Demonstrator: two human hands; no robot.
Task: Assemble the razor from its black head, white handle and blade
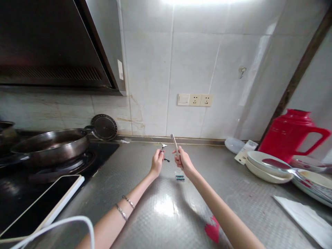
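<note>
My left hand [157,163] is closed around the handle of a razor [163,147], whose silvery head points up above the fingers. In my right hand [185,162] a toothbrush [174,141] is gripped by its handle, with the bristle end up and tilted to the left. The two tools are a short distance apart. Just right of my left fingers, a small dark piece [166,160], like a razor cartridge, lies on the metal counter [145,207]. A small clear pack with dark and green strips [180,177] lies nearer, below my right hand.
At left, a steel pan [52,145] sits on the black stove, with a phone [41,211] and a white cable [89,224] in front. Bowls [267,173], a red thermos jug [287,135] and white paper [303,218] stand or lie at right. Tiled wall closes the back.
</note>
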